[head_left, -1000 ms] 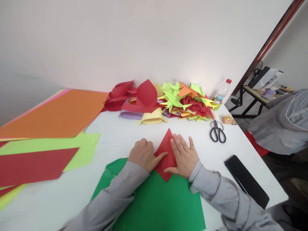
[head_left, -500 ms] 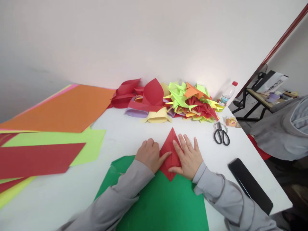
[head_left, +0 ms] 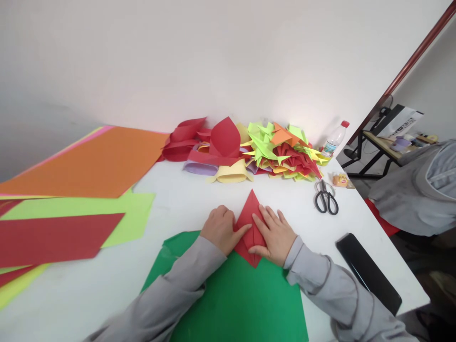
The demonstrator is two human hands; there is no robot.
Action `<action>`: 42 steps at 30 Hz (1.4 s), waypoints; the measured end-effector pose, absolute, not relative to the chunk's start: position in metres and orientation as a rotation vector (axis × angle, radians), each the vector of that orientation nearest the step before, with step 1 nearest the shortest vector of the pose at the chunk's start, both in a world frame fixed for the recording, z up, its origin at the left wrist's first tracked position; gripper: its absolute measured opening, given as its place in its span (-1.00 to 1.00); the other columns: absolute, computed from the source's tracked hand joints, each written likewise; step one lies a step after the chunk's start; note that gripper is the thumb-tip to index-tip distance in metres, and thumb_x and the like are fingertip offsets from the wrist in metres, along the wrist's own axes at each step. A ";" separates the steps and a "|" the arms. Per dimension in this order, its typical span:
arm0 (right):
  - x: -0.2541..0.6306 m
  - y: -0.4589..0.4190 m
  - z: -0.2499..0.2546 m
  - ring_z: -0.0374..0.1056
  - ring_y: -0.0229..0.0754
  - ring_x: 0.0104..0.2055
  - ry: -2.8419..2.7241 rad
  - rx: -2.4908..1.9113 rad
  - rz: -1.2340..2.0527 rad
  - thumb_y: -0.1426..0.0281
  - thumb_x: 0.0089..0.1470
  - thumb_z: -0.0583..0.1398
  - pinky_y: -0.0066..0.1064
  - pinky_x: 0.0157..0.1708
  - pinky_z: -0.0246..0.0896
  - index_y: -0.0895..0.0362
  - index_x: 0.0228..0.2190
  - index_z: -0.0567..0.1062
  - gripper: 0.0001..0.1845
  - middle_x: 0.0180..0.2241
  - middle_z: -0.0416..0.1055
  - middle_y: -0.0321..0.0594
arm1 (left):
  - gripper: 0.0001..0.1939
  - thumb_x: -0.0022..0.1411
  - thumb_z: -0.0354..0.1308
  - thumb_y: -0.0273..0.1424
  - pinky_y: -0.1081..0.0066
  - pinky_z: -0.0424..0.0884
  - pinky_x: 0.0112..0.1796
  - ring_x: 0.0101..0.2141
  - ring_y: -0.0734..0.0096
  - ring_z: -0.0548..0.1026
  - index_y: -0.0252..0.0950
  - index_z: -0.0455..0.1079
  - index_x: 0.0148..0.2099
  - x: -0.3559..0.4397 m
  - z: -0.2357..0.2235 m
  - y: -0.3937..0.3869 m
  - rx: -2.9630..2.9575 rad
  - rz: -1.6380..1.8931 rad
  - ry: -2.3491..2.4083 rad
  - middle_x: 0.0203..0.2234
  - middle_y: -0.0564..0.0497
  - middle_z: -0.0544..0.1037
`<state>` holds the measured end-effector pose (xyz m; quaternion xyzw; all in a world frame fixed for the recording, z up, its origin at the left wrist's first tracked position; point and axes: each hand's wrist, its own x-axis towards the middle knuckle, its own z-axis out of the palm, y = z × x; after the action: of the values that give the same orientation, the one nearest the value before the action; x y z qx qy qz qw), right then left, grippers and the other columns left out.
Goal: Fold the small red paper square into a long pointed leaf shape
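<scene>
A red piece of folded paper (head_left: 247, 214), kite-shaped with a crease down its middle, lies with its point away from me. It overlaps the far edge of a green sheet (head_left: 242, 299). My left hand (head_left: 221, 230) is at the paper's left edge, fingers curled and thumb laid across the red surface; its fingertips are hidden. Flat on the right half rests my right hand (head_left: 278, 241), its fingers stretched out and its thumb near the lower crease.
Large coloured sheets (head_left: 103, 161) lie to the left. Along the wall is a pile of folded paper shapes (head_left: 263, 145). At right are scissors (head_left: 326, 198), a bottle (head_left: 334, 140), a small packet (head_left: 341, 180) and a black phone (head_left: 368, 273). Another person's grey clothing (head_left: 402, 199) shows beyond the table.
My right hand's fingers have drawn closer together and shifted slightly on the red paper. My left hand keeps its place against it. The whole view has shifted a little.
</scene>
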<state>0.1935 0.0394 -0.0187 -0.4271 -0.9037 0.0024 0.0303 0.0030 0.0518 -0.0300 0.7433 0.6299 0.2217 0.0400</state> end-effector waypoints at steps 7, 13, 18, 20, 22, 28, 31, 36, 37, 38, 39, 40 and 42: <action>0.196 0.043 -0.024 -0.14 0.12 0.30 -2.781 -1.265 0.068 -0.15 0.10 -0.17 0.09 0.21 -0.23 0.21 0.25 0.00 -0.10 0.29 -0.09 0.04 | -0.77 0.04 0.08 -0.26 0.42 0.25 -0.52 -0.63 0.43 0.30 -0.22 0.13 -0.53 0.005 -0.027 0.050 1.887 0.875 1.761 -0.70 0.16 0.28; 0.194 0.038 -0.020 0.03 0.21 0.16 -2.554 -1.202 0.162 -0.25 -0.01 -0.15 0.10 0.08 -0.01 0.26 0.23 0.06 0.03 0.20 0.02 0.21 | -0.73 0.13 0.10 -0.16 0.39 0.40 -0.44 -0.47 0.37 0.46 -0.28 0.29 -0.30 0.007 -0.013 0.039 1.554 1.257 1.274 -0.50 0.04 0.48; 0.189 0.032 -0.015 0.20 0.03 0.05 -2.024 -0.990 0.831 -0.22 0.05 -0.22 -0.06 0.08 0.11 0.16 0.16 0.21 -0.09 0.01 0.28 0.03 | -0.70 0.30 -0.06 -0.22 0.18 0.36 -0.04 -0.05 0.15 0.43 -0.30 0.36 -0.10 0.010 -0.009 0.030 1.755 1.336 0.885 -0.04 -0.17 0.48; 0.187 0.032 -0.013 0.26 -0.02 0.05 -1.667 -0.881 1.181 -0.20 0.08 -0.18 -0.11 0.09 0.13 0.09 0.07 0.33 -0.19 -0.02 0.36 -0.06 | -0.74 0.30 -0.04 -0.29 0.12 0.26 0.06 0.07 0.11 0.32 -0.28 0.38 -0.10 0.012 -0.012 0.029 1.936 1.337 0.856 0.03 -0.18 0.44; 0.185 0.034 -0.009 0.34 -0.03 -0.01 -1.274 -0.797 1.476 -0.20 0.06 -0.12 -0.13 0.04 0.22 0.07 -0.03 0.42 -0.24 -0.06 0.44 -0.11 | -0.78 0.29 -0.02 -0.36 0.08 0.22 0.09 0.13 0.11 0.25 -0.27 0.40 -0.12 0.013 -0.015 0.028 2.114 1.331 0.840 0.03 -0.16 0.45; 0.182 0.044 -0.003 0.47 -0.02 -0.23 -0.788 -0.806 1.650 0.20 -0.25 0.39 -0.16 -0.12 0.35 0.15 -0.27 0.55 -0.54 -0.29 0.56 -0.16 | -0.82 0.20 0.11 -0.38 0.12 0.34 0.03 0.05 0.15 0.38 -0.29 0.41 -0.14 0.016 -0.017 0.035 1.935 1.577 1.055 -0.03 -0.18 0.49; 0.181 0.043 -0.010 0.47 -0.05 -0.29 -0.815 -0.845 1.612 0.19 -0.21 0.37 -0.18 -0.17 0.36 0.17 -0.30 0.56 -0.58 -0.36 0.56 -0.17 | -0.60 0.05 0.25 -0.20 0.19 0.49 -0.16 -0.16 0.16 0.53 -0.34 0.39 -0.12 0.016 -0.016 0.041 1.424 1.463 1.108 -0.20 -0.17 0.57; 0.189 0.043 -0.019 0.43 -0.17 -0.37 -1.130 -0.998 1.403 0.19 -0.10 0.31 -0.33 -0.27 0.34 0.17 -0.36 0.59 -0.68 -0.40 0.55 -0.22 | -0.58 -0.14 0.36 -0.13 0.27 0.54 -0.31 -0.40 0.23 0.57 -0.34 0.42 -0.34 0.014 -0.017 0.045 1.093 1.190 0.981 -0.47 -0.06 0.61; 0.191 0.045 -0.019 0.41 -0.19 -0.39 -1.166 -1.038 1.339 0.18 -0.09 0.30 -0.35 -0.31 0.33 0.17 -0.40 0.59 -0.70 -0.43 0.55 -0.23 | -0.59 -0.15 0.37 -0.13 0.29 0.53 -0.34 -0.43 0.25 0.57 -0.34 0.42 -0.36 0.012 -0.016 0.045 1.084 1.170 0.990 -0.48 -0.05 0.61; 0.193 0.048 -0.019 0.40 -0.21 -0.41 -1.182 -1.075 1.280 0.18 -0.10 0.30 -0.37 -0.34 0.31 0.16 -0.43 0.59 -0.71 -0.45 0.54 -0.24 | -0.59 -0.17 0.37 -0.13 0.31 0.53 -0.37 -0.44 0.25 0.56 -0.34 0.43 -0.37 0.011 -0.016 0.046 1.087 1.147 1.000 -0.49 -0.04 0.61; 0.195 0.050 -0.019 0.39 -0.22 -0.44 -1.192 -1.110 1.234 0.18 -0.13 0.31 -0.38 -0.36 0.30 0.16 -0.46 0.59 -0.71 -0.47 0.54 -0.24 | -0.58 -0.18 0.37 -0.12 0.33 0.52 -0.39 -0.45 0.26 0.56 -0.34 0.43 -0.38 0.010 -0.016 0.046 1.100 1.122 1.013 -0.50 -0.04 0.61; 0.196 0.053 -0.019 0.37 -0.23 -0.47 -1.203 -1.143 1.206 0.18 -0.15 0.31 -0.39 -0.40 0.29 0.16 -0.46 0.59 -0.72 -0.50 0.53 -0.24 | -0.57 -0.19 0.37 -0.11 0.34 0.51 -0.41 -0.47 0.26 0.56 -0.35 0.44 -0.38 0.009 -0.016 0.047 1.120 1.104 1.035 -0.51 -0.04 0.61; 0.198 0.055 -0.022 0.33 -0.25 -0.54 -1.265 -1.229 1.124 0.20 -0.16 0.30 -0.42 -0.49 0.25 0.16 -0.46 0.58 -0.72 -0.57 0.49 -0.26 | -0.54 -0.24 0.38 -0.10 0.39 0.47 -0.48 -0.53 0.30 0.53 -0.36 0.45 -0.38 0.006 -0.017 0.049 1.157 1.107 1.124 -0.58 -0.02 0.59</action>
<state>0.1981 0.0554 -0.0216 -0.5084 -0.5234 0.4650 0.5014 0.0059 0.0489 -0.0166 0.4906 0.4767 0.4694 0.5583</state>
